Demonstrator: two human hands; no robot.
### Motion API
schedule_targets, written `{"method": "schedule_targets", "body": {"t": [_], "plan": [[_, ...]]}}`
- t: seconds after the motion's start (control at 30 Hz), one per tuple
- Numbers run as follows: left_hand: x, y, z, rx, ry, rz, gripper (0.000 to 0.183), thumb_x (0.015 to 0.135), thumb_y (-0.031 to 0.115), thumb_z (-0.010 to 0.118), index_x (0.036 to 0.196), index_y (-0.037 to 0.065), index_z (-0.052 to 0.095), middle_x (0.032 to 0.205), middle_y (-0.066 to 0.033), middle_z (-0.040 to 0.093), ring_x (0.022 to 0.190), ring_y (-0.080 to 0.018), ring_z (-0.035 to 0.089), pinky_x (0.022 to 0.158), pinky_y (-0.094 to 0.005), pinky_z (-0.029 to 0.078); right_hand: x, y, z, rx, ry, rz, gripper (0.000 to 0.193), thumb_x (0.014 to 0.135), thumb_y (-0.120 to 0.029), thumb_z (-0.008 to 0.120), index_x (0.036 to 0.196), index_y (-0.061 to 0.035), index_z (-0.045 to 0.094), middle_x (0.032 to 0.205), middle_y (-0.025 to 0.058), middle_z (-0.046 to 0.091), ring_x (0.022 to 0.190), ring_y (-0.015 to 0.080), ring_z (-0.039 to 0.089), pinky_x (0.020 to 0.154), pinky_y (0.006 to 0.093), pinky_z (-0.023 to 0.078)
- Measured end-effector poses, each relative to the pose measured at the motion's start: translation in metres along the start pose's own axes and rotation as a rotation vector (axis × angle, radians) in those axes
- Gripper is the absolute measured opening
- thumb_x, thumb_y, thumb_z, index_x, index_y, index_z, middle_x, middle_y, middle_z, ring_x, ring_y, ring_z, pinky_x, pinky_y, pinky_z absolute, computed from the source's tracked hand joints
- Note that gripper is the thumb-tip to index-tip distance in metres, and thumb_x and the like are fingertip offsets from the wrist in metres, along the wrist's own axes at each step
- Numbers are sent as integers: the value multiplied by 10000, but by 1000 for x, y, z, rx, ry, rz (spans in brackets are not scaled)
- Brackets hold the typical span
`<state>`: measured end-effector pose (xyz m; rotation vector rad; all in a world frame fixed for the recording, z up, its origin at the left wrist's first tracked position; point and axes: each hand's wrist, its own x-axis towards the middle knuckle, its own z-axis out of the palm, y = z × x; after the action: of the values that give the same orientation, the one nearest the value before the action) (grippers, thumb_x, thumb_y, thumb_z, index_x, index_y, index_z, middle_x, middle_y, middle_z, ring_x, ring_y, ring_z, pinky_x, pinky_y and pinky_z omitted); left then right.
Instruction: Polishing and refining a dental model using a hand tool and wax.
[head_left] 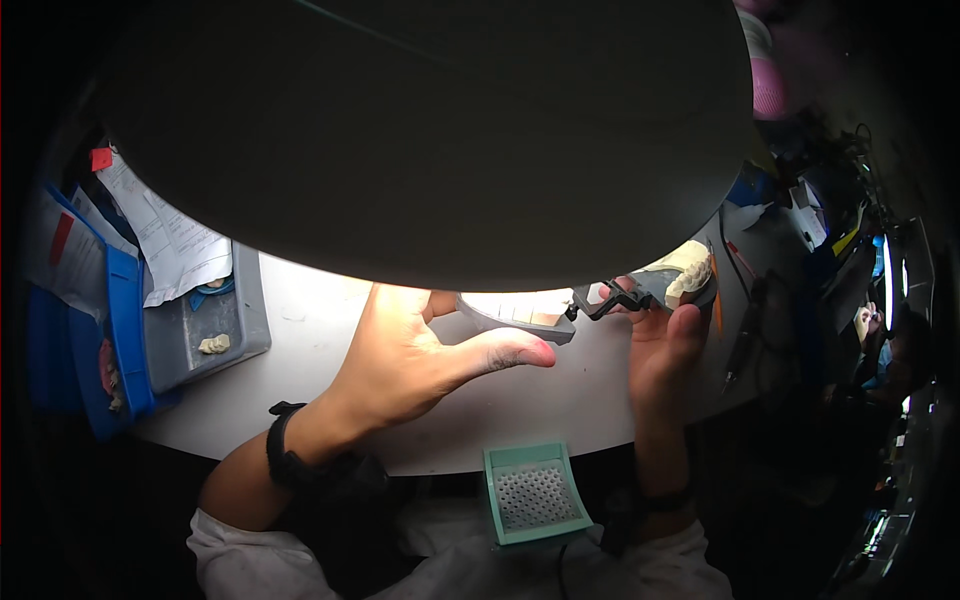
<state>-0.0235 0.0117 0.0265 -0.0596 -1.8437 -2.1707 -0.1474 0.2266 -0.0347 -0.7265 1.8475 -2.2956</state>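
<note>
A dental cast on a hinged articulator lies opened out between my two hands under bright light. My left hand (pixel 405 355) grips the left half, a pale cast (pixel 522 306) on a grey base, with its thumb stretched along the near side. Dark smudges mark that thumb. Supporting the right half is my right hand (pixel 662 345), fingers and thumb around a cream cast with a row of teeth (pixel 690 272). A black hinge (pixel 612 298) joins the halves. The lamp's dark underside hides the far edge of the left half and some fingertips.
A big dark round lamp head (pixel 430 140) covers the upper view. On the left, a grey tray (pixel 258 310) holds papers and a small cast piece (pixel 214 344), beside blue trays (pixel 125 320). A green, perforated box (pixel 538 498) sits at the white table's (pixel 480 420) near edge. Tools lie right.
</note>
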Motion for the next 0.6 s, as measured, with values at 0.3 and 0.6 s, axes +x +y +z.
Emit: {"method": "schedule_targets", "body": {"t": [0.3, 0.6], "plan": [[-5, -17, -6, 108, -42, 22, 489, 781, 74, 876, 1201, -23, 646, 1175, -145, 701, 1135, -224, 657, 1032, -385, 492, -1, -7, -1, -135, 7, -24, 789, 983, -571, 532, 1458, 36, 362, 1299, 162, 505, 1154, 212, 545, 991, 351, 459], [-4, -26, -14, 141, -129, 156, 602, 685, 91, 939, 1204, 9, 644, 1296, -189, 663, 1229, -249, 620, 1073, -414, 464, -3, 6, -11, -63, 62, -89, 667, 1002, -513, 578, 1431, -19, 447, 1245, 106, 602, 1082, 209, 639, 960, 379, 533]]}}
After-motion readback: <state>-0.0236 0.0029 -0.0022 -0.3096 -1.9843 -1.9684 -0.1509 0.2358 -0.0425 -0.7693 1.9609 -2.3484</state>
